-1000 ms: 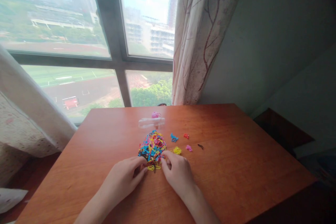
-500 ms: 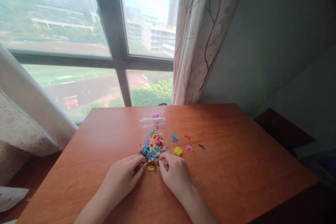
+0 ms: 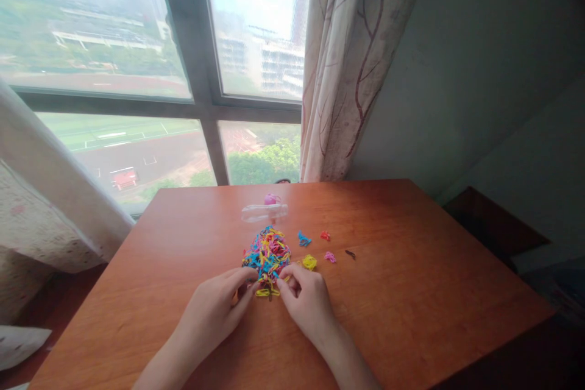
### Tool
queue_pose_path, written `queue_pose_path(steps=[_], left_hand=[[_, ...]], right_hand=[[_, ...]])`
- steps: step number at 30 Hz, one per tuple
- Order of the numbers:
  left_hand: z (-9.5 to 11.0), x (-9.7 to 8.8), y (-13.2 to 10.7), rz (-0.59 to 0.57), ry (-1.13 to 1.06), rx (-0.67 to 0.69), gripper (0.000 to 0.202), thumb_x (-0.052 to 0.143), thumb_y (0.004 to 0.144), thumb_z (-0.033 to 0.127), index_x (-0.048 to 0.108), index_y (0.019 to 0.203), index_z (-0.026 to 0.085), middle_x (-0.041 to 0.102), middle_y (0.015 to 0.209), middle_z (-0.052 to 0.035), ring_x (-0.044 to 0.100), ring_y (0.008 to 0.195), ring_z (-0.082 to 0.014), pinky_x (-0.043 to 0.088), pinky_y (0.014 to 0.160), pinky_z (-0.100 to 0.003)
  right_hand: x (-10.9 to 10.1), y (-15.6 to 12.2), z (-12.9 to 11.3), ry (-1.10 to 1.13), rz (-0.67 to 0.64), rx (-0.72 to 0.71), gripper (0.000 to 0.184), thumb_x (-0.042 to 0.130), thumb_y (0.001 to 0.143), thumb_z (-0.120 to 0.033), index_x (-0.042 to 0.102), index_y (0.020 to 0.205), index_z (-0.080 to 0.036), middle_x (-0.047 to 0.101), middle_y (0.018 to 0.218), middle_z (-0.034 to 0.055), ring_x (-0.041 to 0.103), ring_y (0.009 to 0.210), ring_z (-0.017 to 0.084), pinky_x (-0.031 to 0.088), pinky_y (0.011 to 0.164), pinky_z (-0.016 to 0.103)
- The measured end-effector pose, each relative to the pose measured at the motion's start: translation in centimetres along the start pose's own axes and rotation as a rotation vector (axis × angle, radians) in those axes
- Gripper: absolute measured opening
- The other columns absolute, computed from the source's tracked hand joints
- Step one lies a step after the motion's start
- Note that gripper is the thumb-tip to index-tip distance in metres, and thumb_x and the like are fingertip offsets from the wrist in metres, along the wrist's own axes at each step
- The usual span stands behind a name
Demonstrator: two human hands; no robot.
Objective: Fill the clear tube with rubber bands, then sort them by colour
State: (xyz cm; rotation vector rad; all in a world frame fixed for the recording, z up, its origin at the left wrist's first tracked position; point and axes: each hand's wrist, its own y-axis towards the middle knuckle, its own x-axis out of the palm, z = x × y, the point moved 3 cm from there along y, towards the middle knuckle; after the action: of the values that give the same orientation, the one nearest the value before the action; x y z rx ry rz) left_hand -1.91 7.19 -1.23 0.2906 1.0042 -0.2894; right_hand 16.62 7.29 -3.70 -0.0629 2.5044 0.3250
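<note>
A heap of thin, multicoloured rubber bands point(image 3: 267, 250) lies on the wooden table in front of me. At its near left edge, my left hand point(image 3: 223, 301) is closed, thumb and forefinger pinched on bands whose exact number I cannot make out. My right hand point(image 3: 306, 298) pinches at the near right edge, with a blue band at its fingertips. Between the hands, a few yellow bands point(image 3: 265, 293) stick out from the heap toward me. Right of the heap are small separate groups: blue bands point(image 3: 304, 239), red bands point(image 3: 325, 235), yellow bands point(image 3: 309, 262), pink bands point(image 3: 329, 257) and dark bands point(image 3: 350, 254).
Behind the heap lies a clear plastic container point(image 3: 264, 213), with a pink rounded object point(image 3: 271, 199) just beyond it. The brown table point(image 3: 411, 311) reaches to the window, where patterned curtains point(image 3: 340, 103) hang on both sides.
My left fingertips have shifted slightly right along the heap's near edge. The right hand's fingers have loosened a little and hardly moved. The colour groups stay put.
</note>
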Motion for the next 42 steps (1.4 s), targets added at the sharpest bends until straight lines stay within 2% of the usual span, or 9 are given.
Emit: queue_pose_path(steps=[3,5,10,14,18,24,28,35,42], left_hand=[[0.4,0.7,-0.2,0.045,-0.038,0.044,0.025,0.050,0.092,0.027,0.061,0.114,0.023,0.068,0.076,0.0015,0.061,0.060,-0.0133,0.044,0.060,-0.021],[0.5,1.2,-0.2,0.045,-0.042,0.066,0.029,0.051,0.090,0.024,0.061,0.117,0.023,0.068,0.077,0.0013,0.062,0.061,-0.0131,0.045,0.060,-0.020],[0.5,1.6,-0.1,0.042,-0.012,0.082,0.023,0.048,0.089,0.018,0.066,0.101,0.025,0.070,0.082,0.0000,0.065,0.069,-0.0139,0.046,0.064,-0.020],[0.2,1.3,0.0,0.055,0.006,0.064,0.019,0.047,0.091,0.021,0.065,0.097,0.024,0.068,0.080,-0.0001,0.064,0.067,-0.0140,0.045,0.063,-0.021],[0.0,1.2,-0.1,0.057,-0.007,0.062,0.020,0.045,0.095,0.026,0.065,0.097,0.024,0.068,0.082,-0.0004,0.065,0.069,-0.0143,0.047,0.065,-0.022],[0.2,0.9,0.0,0.063,-0.039,0.061,0.021,0.044,0.096,0.027,0.064,0.098,0.025,0.070,0.094,-0.0017,0.068,0.080,-0.0160,0.049,0.072,-0.023],[0.4,0.5,0.0,0.072,-0.065,0.063,0.021,0.044,0.095,0.026,0.064,0.098,0.024,0.070,0.094,-0.0019,0.068,0.080,-0.0160,0.050,0.071,-0.023],[0.6,0.2,-0.1,0.104,-0.101,0.079,0.022,0.043,0.095,0.024,0.065,0.096,0.024,0.069,0.092,-0.0024,0.068,0.078,-0.0154,0.050,0.069,-0.022],[1.2,-0.2,0.1,0.117,-0.176,0.087,0.026,0.042,0.093,0.020,0.068,0.097,0.023,0.069,0.092,-0.0035,0.066,0.074,-0.0140,0.049,0.065,-0.020]], right_hand=[[0.1,-0.2,-0.7,-0.026,-0.060,-0.060,0.009,0.056,0.084,-0.020,0.064,0.081,-0.021,0.054,0.056,-0.0047,0.051,0.052,0.011,0.033,0.054,0.019],[0.1,-0.4,-1.0,-0.042,-0.093,-0.088,0.010,0.055,0.085,-0.018,0.065,0.082,-0.021,0.057,0.058,-0.0043,0.053,0.054,0.011,0.034,0.056,0.019],[-0.2,-0.5,-1.4,-0.043,-0.120,-0.108,0.011,0.055,0.085,-0.017,0.065,0.082,-0.021,0.059,0.061,-0.0036,0.055,0.056,0.011,0.035,0.058,0.019],[-0.2,-0.4,-1.3,-0.018,-0.120,-0.103,0.010,0.056,0.085,-0.018,0.064,0.081,-0.021,0.057,0.059,-0.0042,0.053,0.055,0.010,0.033,0.056,0.019],[-0.7,0.0,-0.4,-0.023,-0.041,-0.060,0.010,0.056,0.085,-0.019,0.065,0.082,-0.020,0.055,0.057,-0.0046,0.050,0.052,0.011,0.032,0.054,0.019],[-3.7,2.5,1.7,-0.239,0.091,0.052,0.011,0.057,0.086,-0.024,0.066,0.080,-0.021,0.052,0.051,-0.0058,0.048,0.049,0.011,0.029,0.055,0.022],[-5.5,4.8,2.2,-0.439,0.068,0.109,0.011,0.058,0.086,-0.023,0.068,0.082,-0.023,0.062,0.060,-0.0028,0.056,0.057,0.013,0.025,0.053,0.024],[-5.5,7.2,2.6,-0.676,-0.045,0.181,0.014,0.057,0.090,-0.027,0.071,0.091,-0.027,0.073,0.079,0.0019,0.064,0.070,0.016,0.028,0.056,0.025],[-5.6,6.9,2.7,-0.638,-0.035,0.159,0.016,0.056,0.089,-0.025,0.071,0.094,-0.028,0.074,0.080,0.0011,0.066,0.074,0.017,0.029,0.057,0.025]])
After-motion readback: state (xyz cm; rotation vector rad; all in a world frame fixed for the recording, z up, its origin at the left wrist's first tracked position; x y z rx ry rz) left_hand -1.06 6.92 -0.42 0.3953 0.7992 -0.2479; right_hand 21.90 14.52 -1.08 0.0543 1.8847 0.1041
